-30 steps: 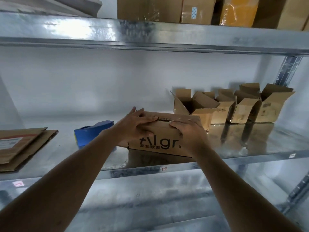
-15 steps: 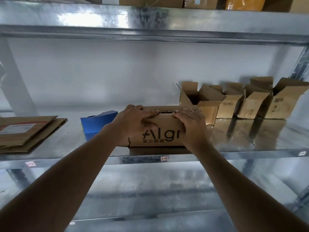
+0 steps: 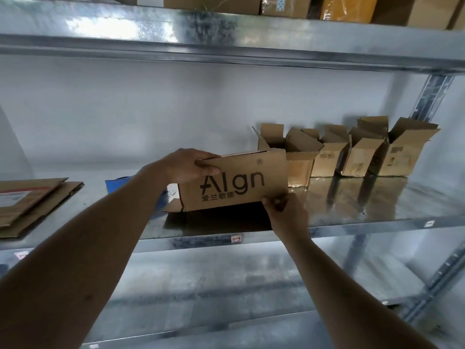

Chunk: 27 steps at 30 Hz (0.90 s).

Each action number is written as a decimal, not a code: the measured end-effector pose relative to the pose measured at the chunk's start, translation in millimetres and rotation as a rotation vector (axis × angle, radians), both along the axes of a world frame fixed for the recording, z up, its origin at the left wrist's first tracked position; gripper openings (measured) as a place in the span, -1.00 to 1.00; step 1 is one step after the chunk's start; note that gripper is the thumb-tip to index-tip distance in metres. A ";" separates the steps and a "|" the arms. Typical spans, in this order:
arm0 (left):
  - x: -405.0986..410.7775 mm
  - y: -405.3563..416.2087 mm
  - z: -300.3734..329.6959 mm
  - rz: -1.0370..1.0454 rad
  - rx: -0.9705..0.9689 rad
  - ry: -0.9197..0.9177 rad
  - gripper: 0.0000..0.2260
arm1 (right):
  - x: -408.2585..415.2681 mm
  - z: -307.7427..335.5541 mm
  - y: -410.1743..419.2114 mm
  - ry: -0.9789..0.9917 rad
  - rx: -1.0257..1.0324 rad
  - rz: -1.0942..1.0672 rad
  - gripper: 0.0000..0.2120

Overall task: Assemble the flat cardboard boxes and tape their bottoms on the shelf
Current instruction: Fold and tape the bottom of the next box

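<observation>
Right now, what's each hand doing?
Left hand: grips the printed box at its top left edge.
Right hand: pinches its bottom right corner.

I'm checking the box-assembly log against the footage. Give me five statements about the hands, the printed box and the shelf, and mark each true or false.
1. The left hand grips the printed box at its upper left corner. True.
2. The right hand rests flat on top of the printed box. False: it holds the lower right corner.
3. Open boxes stand in a row on the shelf, right of the printed box. True.
4. The flat cardboard lies at the right end of the shelf. False: it lies at the left.
5. A blue object sits behind the left forearm. True.
</observation>
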<state>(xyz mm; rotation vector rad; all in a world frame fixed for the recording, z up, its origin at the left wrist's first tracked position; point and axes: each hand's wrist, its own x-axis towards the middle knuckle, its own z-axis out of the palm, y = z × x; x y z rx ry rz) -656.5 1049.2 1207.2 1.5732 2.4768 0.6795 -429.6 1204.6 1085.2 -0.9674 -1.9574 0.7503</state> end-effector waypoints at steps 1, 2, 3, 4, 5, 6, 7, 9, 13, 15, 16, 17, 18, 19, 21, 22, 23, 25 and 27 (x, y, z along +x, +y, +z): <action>-1.6 -0.8 0.9 -0.001 0.007 -0.017 -0.63 | -1.5 3.1 -2.0 0.061 -0.094 0.030 -0.70; -3.3 -2.1 1.6 0.000 0.019 -0.036 -0.64 | -4.1 4.3 -1.5 0.145 -0.145 0.060 -0.72; -4.6 -4.1 2.2 -0.002 0.027 -0.051 -0.64 | -5.7 5.9 -1.4 0.193 -0.163 0.060 -0.74; -6.1 -5.8 2.2 -0.001 0.032 -0.063 -0.64 | -5.7 9.0 -3.1 0.211 -0.161 0.039 -0.72; -7.2 -7.3 2.1 0.000 0.036 -0.075 -0.64 | -6.0 10.2 -2.3 0.208 -0.155 0.006 -0.71; -8.4 -8.3 1.3 0.004 0.041 -0.084 -0.64 | -6.8 10.7 -1.1 0.215 -0.161 -0.008 -0.73; -9.2 -9.1 0.1 0.009 0.047 -0.088 -0.64 | -6.2 11.5 -0.4 0.231 -0.173 0.003 -0.76; -9.5 -9.6 -2.1 0.007 0.052 -0.073 -0.63 | -6.2 10.4 2.1 0.220 -0.181 0.028 -0.76; -9.7 -8.7 -3.8 -0.005 0.051 -0.048 -0.58 | 0.4 15.7 2.6 0.167 -0.182 0.022 -0.73; -12.3 -7.6 -1.6 -0.001 0.060 -0.032 -0.55 | 2.0 17.1 3.5 0.222 -0.220 0.045 -0.73; -13.4 -6.7 1.1 -0.003 0.068 -0.026 -0.53 | 2.0 17.6 4.0 0.262 -0.252 0.054 -0.73; -13.1 -5.5 4.8 -0.009 0.076 -0.021 -0.54 | 1.6 19.3 3.8 0.305 -0.295 0.056 -0.73; -12.7 -4.3 8.7 -0.019 0.079 -0.021 -0.56 | 0.8 22.1 2.8 0.352 -0.346 0.053 -0.72; -12.1 -2.8 11.6 -0.026 0.078 -0.022 -0.59 | -0.1 24.9 3.0 0.391 -0.398 0.042 -0.71; -9.9 0.0 12.4 -0.028 0.076 -0.023 -0.63 | 0.5 31.3 3.8 0.416 -0.485 0.027 -0.69; -8.5 1.3 10.4 -0.024 0.072 -0.011 -0.63 | 1.5 32.4 5.3 0.404 -0.517 0.021 -0.68; -6.4 2.7 7.9 -0.020 0.064 0.014 -0.63 | 2.5 32.3 7.6 0.383 -0.542 0.010 -0.67; -0.9 5.9 2.5 -0.011 0.042 0.090 -0.61 | 6.5 30.3 9.7 0.336 -0.585 -0.010 -0.67; 6.5 9.2 -1.0 -0.011 0.014 0.171 -0.58 | 8.9 24.2 12.2 0.296 -0.606 -0.025 -0.68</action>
